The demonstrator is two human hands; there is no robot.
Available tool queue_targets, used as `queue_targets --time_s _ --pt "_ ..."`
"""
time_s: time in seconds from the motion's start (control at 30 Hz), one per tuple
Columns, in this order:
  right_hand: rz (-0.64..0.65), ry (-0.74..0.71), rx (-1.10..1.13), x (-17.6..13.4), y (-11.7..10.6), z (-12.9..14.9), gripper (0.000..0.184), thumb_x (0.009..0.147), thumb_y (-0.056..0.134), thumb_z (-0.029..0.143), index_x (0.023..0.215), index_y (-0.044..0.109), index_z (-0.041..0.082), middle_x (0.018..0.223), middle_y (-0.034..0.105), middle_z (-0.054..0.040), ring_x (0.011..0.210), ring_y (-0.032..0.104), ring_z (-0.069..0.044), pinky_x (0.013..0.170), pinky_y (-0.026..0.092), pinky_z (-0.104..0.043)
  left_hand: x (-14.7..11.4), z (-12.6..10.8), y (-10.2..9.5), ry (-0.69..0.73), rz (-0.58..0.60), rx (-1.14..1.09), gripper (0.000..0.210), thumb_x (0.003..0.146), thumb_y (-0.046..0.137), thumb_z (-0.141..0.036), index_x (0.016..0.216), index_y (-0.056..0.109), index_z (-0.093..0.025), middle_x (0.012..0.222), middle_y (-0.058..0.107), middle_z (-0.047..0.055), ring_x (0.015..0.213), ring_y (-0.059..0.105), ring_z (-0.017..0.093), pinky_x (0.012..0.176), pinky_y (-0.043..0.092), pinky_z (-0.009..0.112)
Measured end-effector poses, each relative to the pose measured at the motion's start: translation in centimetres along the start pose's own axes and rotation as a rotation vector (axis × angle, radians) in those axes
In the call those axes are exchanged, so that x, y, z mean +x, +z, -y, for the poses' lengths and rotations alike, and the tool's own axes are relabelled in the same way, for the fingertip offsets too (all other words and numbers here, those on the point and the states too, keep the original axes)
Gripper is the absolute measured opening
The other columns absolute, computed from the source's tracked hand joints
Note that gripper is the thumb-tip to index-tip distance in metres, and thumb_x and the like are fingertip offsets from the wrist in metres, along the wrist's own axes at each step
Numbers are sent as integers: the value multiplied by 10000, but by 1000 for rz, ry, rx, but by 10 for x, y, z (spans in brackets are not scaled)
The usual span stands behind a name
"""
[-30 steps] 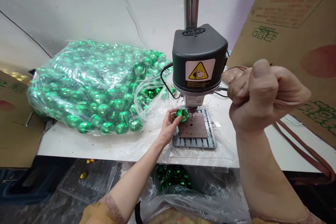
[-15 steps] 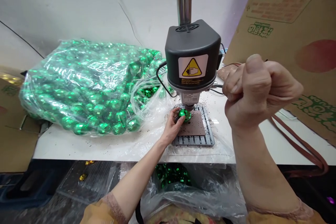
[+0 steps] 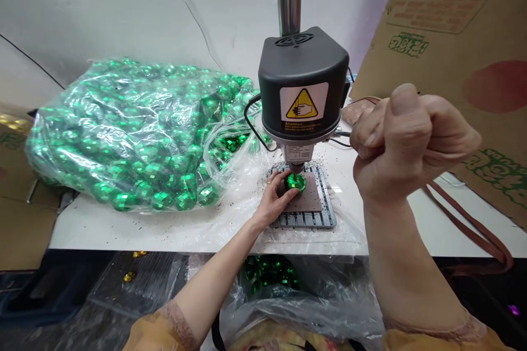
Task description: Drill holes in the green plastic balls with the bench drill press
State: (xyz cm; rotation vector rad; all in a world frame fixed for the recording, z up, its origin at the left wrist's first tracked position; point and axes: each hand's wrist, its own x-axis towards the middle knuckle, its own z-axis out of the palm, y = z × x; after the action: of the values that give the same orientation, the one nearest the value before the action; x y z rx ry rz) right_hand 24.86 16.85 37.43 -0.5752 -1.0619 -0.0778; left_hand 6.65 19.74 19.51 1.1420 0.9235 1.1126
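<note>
Between the thumb and fingers of my left hand [image 3: 275, 197] sits a shiny green faceted ball [image 3: 295, 182], resting on a brown board [image 3: 307, 203]. The board lies on the slotted metal base [image 3: 327, 214] of a small drill press [image 3: 303, 82]. Directly above the ball is the press's chuck [image 3: 296, 167], with a thin bit reaching down to the ball's top. My right hand [image 3: 405, 142] is raised in a fist at the right of the press, closed round the end of its lever [image 3: 342, 133]; the gripped part is hidden by my fingers.
A big clear bag of green balls [image 3: 135, 137] lies left of the press. Below the table edge, an open plastic bag [image 3: 321, 290] holds more green balls. Cardboard boxes [image 3: 444, 66] stand at both sides. A brown strap [image 3: 473, 230] hangs at right. Dark shavings litter the table.
My left hand and the green ball have shifted slightly right, bringing the ball under the chuck. My right hand stays closed at the lever, nearly in the same place.
</note>
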Motion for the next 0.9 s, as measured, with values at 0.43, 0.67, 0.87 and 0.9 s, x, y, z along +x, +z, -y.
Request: queue_targets --time_s 0.43,0.67,0.87,0.9 --pt "21 19 -25 -1 -3 2 631 1134 717 455 629 424 215 563 322 73 488 382 -64 576 380 -322 -5 -5 7 -84 71 -196 766 635 1200 -186 1260 773 -301 1377 822 110 1691 605 446 1408 513 593" --pt "10 -49 -60 -7 -4 2 638 1142 692 429 623 392 209 541 319 77 462 354 -60 509 294 -319 -6 -4 7 -63 69 -194 741 648 1186 -170 1241 758 -289 1347 826 113 1738 551 448 1435 468 590" --pt "-56 -126 -84 -15 -4 -3 617 1134 677 417 646 362 209 546 324 74 439 350 -67 483 268 -319 -5 0 4 -10 78 -87 638 668 1174 -179 1161 781 -276 1353 824 115 1776 484 434 1467 397 560" --pt "-67 -132 -94 -16 -5 -4 614 1128 680 405 643 359 211 546 318 72 440 348 -69 484 257 -323 -6 1 3 16 86 -41 607 684 1166 -178 1156 795 -271 1360 825 118 1781 471 430 1485 356 553"
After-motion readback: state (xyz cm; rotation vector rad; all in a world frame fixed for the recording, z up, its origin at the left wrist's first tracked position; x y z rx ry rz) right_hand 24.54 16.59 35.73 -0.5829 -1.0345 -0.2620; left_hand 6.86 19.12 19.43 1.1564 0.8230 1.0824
